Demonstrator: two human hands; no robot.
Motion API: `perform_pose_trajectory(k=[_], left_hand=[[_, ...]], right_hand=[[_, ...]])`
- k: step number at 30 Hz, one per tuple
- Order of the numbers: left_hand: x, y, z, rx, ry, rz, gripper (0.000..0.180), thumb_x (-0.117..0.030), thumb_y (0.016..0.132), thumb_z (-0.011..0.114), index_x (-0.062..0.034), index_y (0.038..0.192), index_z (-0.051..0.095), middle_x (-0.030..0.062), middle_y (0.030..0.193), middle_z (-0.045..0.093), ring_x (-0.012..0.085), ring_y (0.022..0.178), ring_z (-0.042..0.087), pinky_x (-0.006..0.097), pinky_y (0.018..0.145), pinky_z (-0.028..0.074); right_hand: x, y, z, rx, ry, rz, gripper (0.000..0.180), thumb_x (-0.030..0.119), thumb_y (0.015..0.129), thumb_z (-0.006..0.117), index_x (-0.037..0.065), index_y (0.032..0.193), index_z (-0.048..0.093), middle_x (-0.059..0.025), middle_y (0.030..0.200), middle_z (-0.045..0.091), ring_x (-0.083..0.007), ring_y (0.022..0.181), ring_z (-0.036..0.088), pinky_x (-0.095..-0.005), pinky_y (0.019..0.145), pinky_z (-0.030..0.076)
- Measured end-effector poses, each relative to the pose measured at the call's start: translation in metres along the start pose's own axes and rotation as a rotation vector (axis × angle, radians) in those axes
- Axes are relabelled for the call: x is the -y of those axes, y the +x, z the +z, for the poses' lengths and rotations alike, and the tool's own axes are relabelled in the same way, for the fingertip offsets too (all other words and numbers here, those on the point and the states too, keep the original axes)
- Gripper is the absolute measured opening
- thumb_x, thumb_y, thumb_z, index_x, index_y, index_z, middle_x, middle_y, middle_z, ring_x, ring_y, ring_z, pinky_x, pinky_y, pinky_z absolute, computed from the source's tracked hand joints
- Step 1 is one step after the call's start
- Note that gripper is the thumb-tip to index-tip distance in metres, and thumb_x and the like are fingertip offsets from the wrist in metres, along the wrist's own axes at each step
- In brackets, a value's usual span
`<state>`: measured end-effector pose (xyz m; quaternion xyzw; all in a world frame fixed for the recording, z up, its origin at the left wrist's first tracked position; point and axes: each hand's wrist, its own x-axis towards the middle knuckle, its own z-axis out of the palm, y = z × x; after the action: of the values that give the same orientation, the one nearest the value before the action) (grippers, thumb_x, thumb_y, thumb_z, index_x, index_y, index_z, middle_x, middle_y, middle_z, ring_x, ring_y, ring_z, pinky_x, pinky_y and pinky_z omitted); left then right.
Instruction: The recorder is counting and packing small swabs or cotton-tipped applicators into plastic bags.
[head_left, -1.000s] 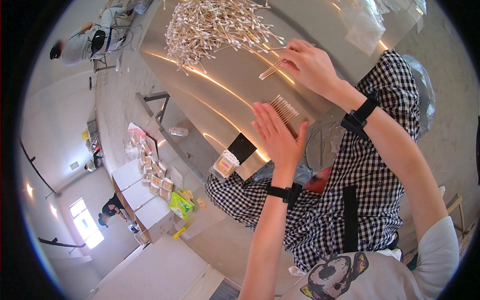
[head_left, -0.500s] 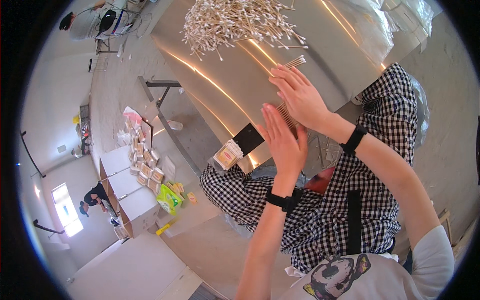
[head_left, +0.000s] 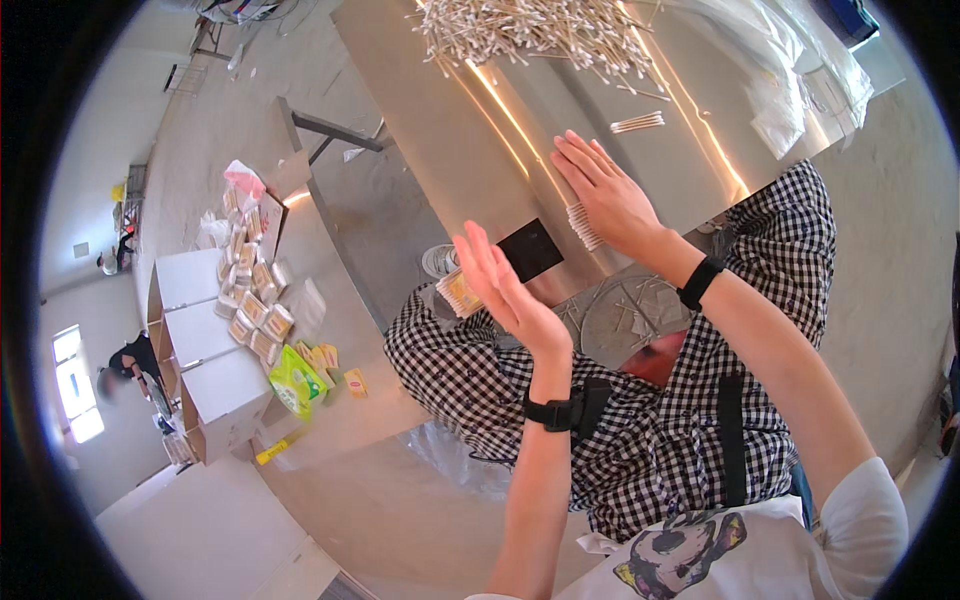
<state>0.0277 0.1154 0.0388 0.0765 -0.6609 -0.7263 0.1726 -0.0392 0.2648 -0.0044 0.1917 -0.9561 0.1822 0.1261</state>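
My right hand point(head_left: 610, 195) is stretched flat over the steel table point(head_left: 480, 140), with a short row of cotton swabs point(head_left: 581, 226) held against its palm; the thumb is hidden. Left of it, my left hand point(head_left: 505, 290) is raised on edge, fingers straight and holding nothing, a little apart from the row. A black square card point(head_left: 530, 250) lies between the hands, and a small yellow-patterned box point(head_left: 458, 293) shows just behind my left hand. A big loose pile of cotton swabs point(head_left: 540, 30) covers the far end of the table. A small separate bundle point(head_left: 638, 122) lies beyond my right hand.
Crumpled clear plastic bags point(head_left: 800, 70) lie at the table's far right. On the left stand white cartons point(head_left: 200, 330) with several small packets point(head_left: 250, 290) and a green packet point(head_left: 295, 380) beside them. A person point(head_left: 130, 355) works far off at the left.
My right hand has drawn back from the swab pile toward me and now lies flat over the row. My left hand has moved off the row. The view has tilted.
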Motion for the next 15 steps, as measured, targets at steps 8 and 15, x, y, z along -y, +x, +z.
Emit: perform_pose_trajectory(k=[8,15], left_hand=[[0.031,0.004,0.007,0.002,-0.16,-0.149,0.061,-0.033,0.108,0.031,0.0006,0.155,0.011,0.0195,0.16,0.023,0.028,0.149,0.021,0.039,0.122,0.017],[0.023,0.004,0.009,0.011,-0.13,-0.156,0.062,-0.034,0.108,0.031,0.0016,0.154,0.01,0.0197,0.161,0.019,0.0295,0.149,0.019,0.039,0.122,0.017]], right_hand=[[0.049,0.029,0.02,0.016,0.154,-0.022,0.051,0.009,0.09,0.05,-0.002,0.139,0.045,-0.0135,0.151,0.04,-0.0251,0.146,0.03,-0.0386,0.122,0.024],[0.056,0.029,0.02,0.083,0.169,-0.067,0.052,0.01,0.091,0.05,0.001,0.142,0.044,-0.012,0.152,0.039,-0.024,0.146,0.03,-0.038,0.122,0.024]])
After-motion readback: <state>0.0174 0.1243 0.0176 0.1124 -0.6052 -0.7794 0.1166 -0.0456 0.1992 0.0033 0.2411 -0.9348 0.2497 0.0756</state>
